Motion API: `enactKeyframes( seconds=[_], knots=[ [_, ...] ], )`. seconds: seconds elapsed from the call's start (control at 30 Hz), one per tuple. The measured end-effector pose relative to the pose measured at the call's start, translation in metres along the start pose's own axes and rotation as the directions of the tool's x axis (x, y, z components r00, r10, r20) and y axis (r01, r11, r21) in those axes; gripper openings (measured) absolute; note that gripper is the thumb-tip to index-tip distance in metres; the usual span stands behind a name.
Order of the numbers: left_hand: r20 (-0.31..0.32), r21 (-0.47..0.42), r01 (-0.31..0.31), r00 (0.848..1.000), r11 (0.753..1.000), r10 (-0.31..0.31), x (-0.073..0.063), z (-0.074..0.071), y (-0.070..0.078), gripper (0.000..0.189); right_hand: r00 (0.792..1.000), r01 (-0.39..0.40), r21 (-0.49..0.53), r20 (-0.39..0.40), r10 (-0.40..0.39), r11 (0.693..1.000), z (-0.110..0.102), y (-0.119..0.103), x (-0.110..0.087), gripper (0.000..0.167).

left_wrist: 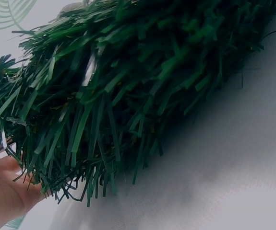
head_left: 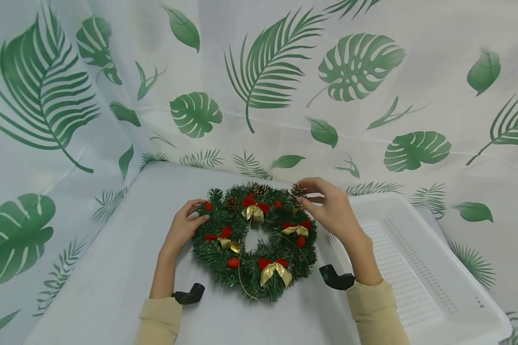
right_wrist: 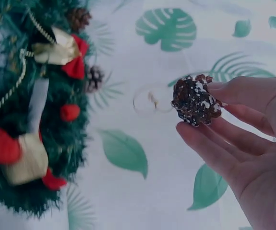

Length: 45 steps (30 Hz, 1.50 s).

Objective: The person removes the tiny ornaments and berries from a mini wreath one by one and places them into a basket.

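Observation:
A green tinsel wreath (head_left: 216, 251) lies on the white table, trimmed with red and gold bows (head_left: 253, 209), red balls (head_left: 232, 262), bead string and pine cones (head_left: 231, 203). At its left edge my left hand (head_left: 184, 225) grips the greenery between thumb and fingers; the left wrist view shows part of that hand (left_wrist: 6, 191) beside the needles. Above the wreath's back right edge, my right hand (head_left: 331, 203) pinches a brown pine cone (right_wrist: 195, 101) with white-tipped scales. Beside this cone, the right wrist view shows a thin gold loop (right_wrist: 152, 99).
To the right stands a white perforated plastic basket (head_left: 451, 282), close beside my right forearm. A white cloth with green leaf prints (head_left: 259, 139) hangs behind the table and along its left side. Bare white tabletop (head_left: 112, 268) shows left of the wreath.

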<state>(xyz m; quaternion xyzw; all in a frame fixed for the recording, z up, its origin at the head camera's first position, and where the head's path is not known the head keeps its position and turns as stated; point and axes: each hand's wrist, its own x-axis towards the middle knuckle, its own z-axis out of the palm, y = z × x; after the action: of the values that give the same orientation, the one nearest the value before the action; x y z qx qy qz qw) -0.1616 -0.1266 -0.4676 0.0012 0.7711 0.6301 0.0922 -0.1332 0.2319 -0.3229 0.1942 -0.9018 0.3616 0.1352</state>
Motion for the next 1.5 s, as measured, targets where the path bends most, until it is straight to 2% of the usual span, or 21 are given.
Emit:
enactKeyframes(
  seconds=[0.23,0.43,0.9,1.1,1.5],
  knots=[
    [-0.004,-0.004,-0.004,1.000,1.000,0.004,0.001,0.001,0.002,0.054,0.990,-0.130,-0.016,0.053,0.131,0.991,-0.020,0.014,0.001,0.037],
    [-0.005,0.017,0.001,1.000,1.000,-0.001,0.001,0.002,0.002,0.055,0.974,-0.199,-0.046,0.101,0.202,0.979,-0.032,0.027,0.001,0.035],
    [-0.004,0.001,0.016,1.000,1.000,-0.016,0.001,0.003,0.003,0.053,0.957,-0.248,-0.120,0.123,0.262,0.961,-0.050,0.045,-0.002,0.033],
    [-0.002,0.000,0.027,1.000,1.000,-0.027,0.000,0.004,0.001,0.054,0.950,-0.270,-0.143,0.119,0.288,0.952,-0.058,0.057,-0.010,0.035],
    [-0.013,0.002,0.007,1.000,1.000,-0.007,0.002,0.004,-0.001,0.053,0.933,-0.317,-0.163,0.125,0.338,0.934,-0.073,0.076,-0.022,0.038]
  ],
)
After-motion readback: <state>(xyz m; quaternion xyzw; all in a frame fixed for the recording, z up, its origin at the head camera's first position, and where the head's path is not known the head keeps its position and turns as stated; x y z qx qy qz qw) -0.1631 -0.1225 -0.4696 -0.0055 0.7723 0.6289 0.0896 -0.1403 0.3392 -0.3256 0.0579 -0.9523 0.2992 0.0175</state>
